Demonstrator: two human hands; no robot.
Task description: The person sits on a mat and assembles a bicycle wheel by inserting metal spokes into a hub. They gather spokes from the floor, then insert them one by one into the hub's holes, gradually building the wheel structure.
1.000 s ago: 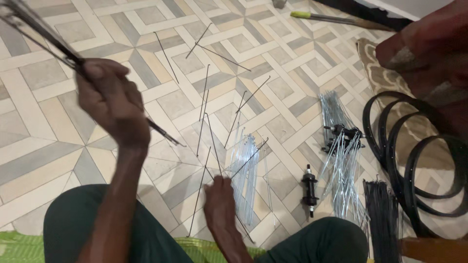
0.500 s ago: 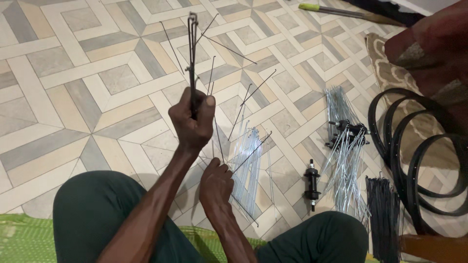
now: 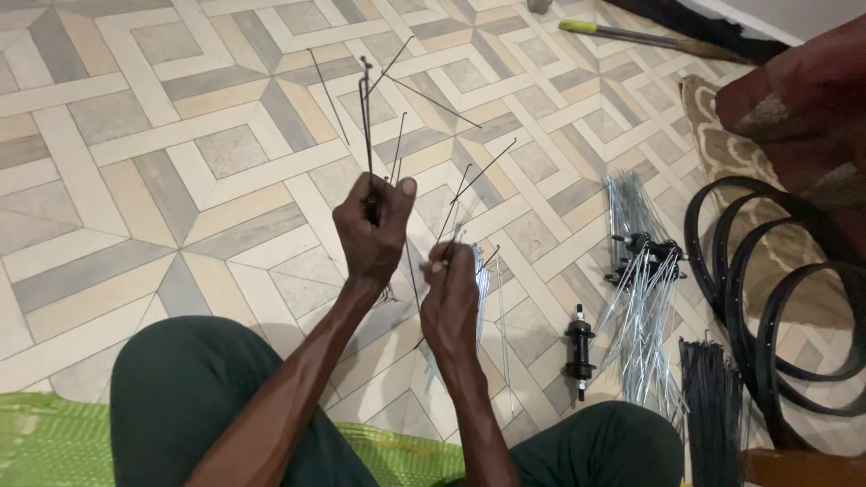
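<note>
My left hand (image 3: 372, 230) is closed around a small bunch of thin dark wheel spokes (image 3: 366, 117) that stand upright above my fist. My right hand (image 3: 449, 302) is just to the right and lower, fingers pinched on a thin spoke (image 3: 462, 236) lifted from the loose spokes (image 3: 451, 104) scattered on the tiled floor. A clear packet of silver spokes (image 3: 487, 280) lies under my right hand. My knees in dark green trousers frame the bottom of the view.
A black wheel hub (image 3: 579, 347) lies right of my right hand. Bundles of silver spokes (image 3: 640, 271) with another hub (image 3: 645, 252), a bundle of black spokes (image 3: 713, 406) and several black rims (image 3: 767, 298) fill the right side. A green mat (image 3: 45, 442) lies underneath.
My left hand swung the bunch of spokes from the upper left to upright in the centre. My right hand rose from the floor, pinching a spoke close to the left hand.
</note>
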